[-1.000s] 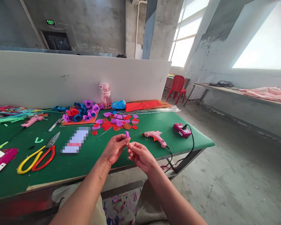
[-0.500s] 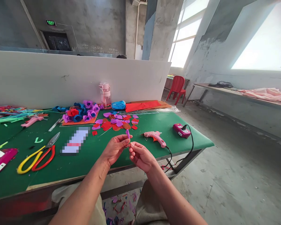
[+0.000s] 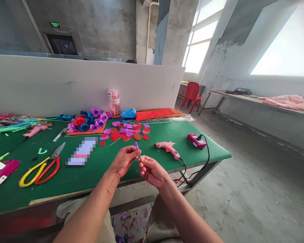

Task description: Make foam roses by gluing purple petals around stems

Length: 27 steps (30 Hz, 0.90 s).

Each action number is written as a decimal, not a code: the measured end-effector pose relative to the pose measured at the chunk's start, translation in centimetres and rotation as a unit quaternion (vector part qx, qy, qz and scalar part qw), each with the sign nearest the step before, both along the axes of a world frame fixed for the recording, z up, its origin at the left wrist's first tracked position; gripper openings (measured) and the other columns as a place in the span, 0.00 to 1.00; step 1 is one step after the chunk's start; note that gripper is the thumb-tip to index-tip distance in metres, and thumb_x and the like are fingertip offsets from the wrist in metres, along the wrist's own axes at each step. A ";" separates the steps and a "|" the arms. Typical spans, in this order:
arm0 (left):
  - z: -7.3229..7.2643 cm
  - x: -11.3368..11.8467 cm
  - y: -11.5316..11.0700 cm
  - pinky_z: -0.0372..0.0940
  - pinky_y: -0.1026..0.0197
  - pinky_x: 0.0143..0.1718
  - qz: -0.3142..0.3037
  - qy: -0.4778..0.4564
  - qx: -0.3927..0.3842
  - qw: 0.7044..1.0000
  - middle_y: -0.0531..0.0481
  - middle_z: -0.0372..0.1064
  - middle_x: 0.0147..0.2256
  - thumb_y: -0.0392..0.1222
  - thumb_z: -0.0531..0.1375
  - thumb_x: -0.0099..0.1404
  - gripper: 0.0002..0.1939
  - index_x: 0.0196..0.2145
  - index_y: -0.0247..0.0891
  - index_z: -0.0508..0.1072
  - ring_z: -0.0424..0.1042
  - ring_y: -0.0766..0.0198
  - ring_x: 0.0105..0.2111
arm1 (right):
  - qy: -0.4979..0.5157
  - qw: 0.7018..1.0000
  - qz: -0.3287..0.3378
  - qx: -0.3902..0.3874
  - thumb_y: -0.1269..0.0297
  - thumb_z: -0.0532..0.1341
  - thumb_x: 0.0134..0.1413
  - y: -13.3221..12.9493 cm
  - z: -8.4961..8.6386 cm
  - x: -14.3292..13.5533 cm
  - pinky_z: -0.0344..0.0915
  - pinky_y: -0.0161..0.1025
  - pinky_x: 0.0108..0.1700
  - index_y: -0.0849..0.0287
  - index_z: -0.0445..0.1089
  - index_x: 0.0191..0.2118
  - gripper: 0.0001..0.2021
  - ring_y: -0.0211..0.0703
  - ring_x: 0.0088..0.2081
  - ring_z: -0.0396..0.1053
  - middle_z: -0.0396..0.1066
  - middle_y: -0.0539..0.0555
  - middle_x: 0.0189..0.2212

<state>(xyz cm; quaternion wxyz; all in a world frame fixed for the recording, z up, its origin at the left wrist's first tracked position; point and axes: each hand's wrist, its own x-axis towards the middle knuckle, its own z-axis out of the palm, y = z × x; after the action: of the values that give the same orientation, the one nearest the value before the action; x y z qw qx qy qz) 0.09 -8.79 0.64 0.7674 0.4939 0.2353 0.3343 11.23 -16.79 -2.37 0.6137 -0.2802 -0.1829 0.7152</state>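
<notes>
My left hand [image 3: 125, 160] pinches a small rolled purple petal [image 3: 136, 145], which stands up above its fingertips. Close beside it on the right, my right hand [image 3: 152, 170] has its thumb and forefinger closed on a thin stem [image 3: 140, 156] below the petal. Both hands are over the front edge of the green table [image 3: 111, 184]. Behind them lie loose red and purple petals [image 3: 128, 132]. A pink glue gun [image 3: 167, 147] rests on the table to the right of my hands.
Finished-looking paper flowers [image 3: 87, 120] lie at the back left. Scissors [image 3: 49, 163] are at the left, near a second pink glue gun [image 3: 35, 130]. A pink bottle [image 3: 114, 102] stands by the white panel [image 3: 91, 81]. A corded magenta power strip [image 3: 197, 141] sits at the right.
The purple petal now shows lower and more curled around at its top. My hands have shifted only slightly, still close together.
</notes>
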 end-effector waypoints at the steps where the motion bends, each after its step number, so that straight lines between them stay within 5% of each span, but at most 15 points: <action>1: 0.0 0.0 0.0 0.58 0.66 0.24 0.001 0.000 -0.001 1.000 0.54 0.62 0.18 0.41 0.69 0.45 0.12 0.18 0.33 0.69 0.61 0.71 0.21 | -0.003 1.000 -0.002 0.002 0.67 0.68 0.42 0.0 0.0 -0.1 0.59 0.24 0.22 0.63 0.67 0.29 0.10 0.23 0.17 0.57 0.65 0.44 0.19; 15: -0.3 0.1 -0.1 0.58 0.67 0.27 0.002 0.011 -0.006 1.000 0.52 0.66 0.21 0.40 0.68 0.48 0.09 0.25 0.32 0.75 0.62 0.72 0.23 | 0.023 0.998 -0.058 -0.003 0.64 0.69 0.40 -0.1 0.2 -0.9 0.63 0.23 0.23 0.62 0.68 0.29 0.11 0.23 0.17 0.58 0.65 0.44 0.19; 20: 0.1 -0.1 -0.2 0.56 0.67 0.24 -0.010 0.016 -0.002 1.000 0.52 0.66 0.23 0.42 0.67 0.48 0.10 0.24 0.33 0.73 0.61 0.73 0.22 | -0.106 0.991 -0.072 0.027 0.57 0.67 0.43 -0.5 0.1 -0.9 0.66 0.30 0.29 0.62 0.69 0.30 0.13 0.28 0.22 0.64 0.69 0.48 0.24; 23: 0.4 -0.3 -0.1 0.54 0.68 0.23 -0.008 0.038 0.045 0.998 0.52 0.67 0.24 0.45 0.65 0.51 0.11 0.25 0.34 0.72 0.58 0.74 0.21 | -0.302 0.935 -0.174 0.061 0.55 0.63 0.48 -0.6 0.7 0.3 0.65 0.33 0.32 0.61 0.69 0.33 0.13 0.33 0.25 0.66 0.71 0.51 0.28; 27: 0.6 -0.4 -0.1 0.52 0.67 0.22 0.021 0.144 0.141 0.979 0.53 0.67 0.22 0.48 0.65 0.50 0.13 0.26 0.34 0.73 0.58 0.72 0.21 | -0.511 0.792 -0.313 0.120 0.59 0.61 0.50 -0.5 2.3 2.5 0.63 0.35 0.33 0.58 0.70 0.31 0.08 0.38 0.29 0.66 0.71 0.51 0.28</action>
<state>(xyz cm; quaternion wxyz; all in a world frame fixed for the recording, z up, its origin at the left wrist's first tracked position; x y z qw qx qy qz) -0.34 -8.88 1.21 0.6406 0.6353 0.3044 0.3055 13.70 -17.25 -0.10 0.6499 -0.5704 -0.4565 0.2093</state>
